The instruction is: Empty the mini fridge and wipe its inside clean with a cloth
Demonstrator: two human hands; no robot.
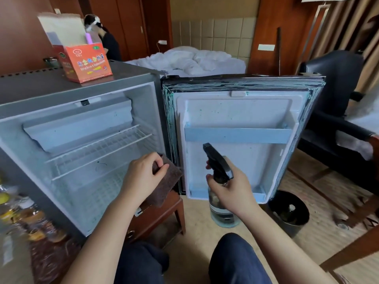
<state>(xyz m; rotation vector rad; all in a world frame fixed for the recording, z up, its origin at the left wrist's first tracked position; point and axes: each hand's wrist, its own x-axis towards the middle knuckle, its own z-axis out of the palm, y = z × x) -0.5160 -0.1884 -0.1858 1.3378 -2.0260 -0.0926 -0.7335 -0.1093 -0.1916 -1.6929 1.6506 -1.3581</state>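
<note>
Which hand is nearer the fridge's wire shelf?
Left. The left hand, gripping the brown cloth, is at the fridge opening, right of the wire shelf; the right hand holds the spray bottle farther right, before the open door.

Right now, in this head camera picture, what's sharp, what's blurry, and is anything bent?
Head view: sharp at centre, on the left hand gripping the brown cloth and the right hand holding the spray bottle; drink bottles at lower left smear into blur; the wide lens bows the edges of the mini fridge; soft light, no harsh glare.
</note>
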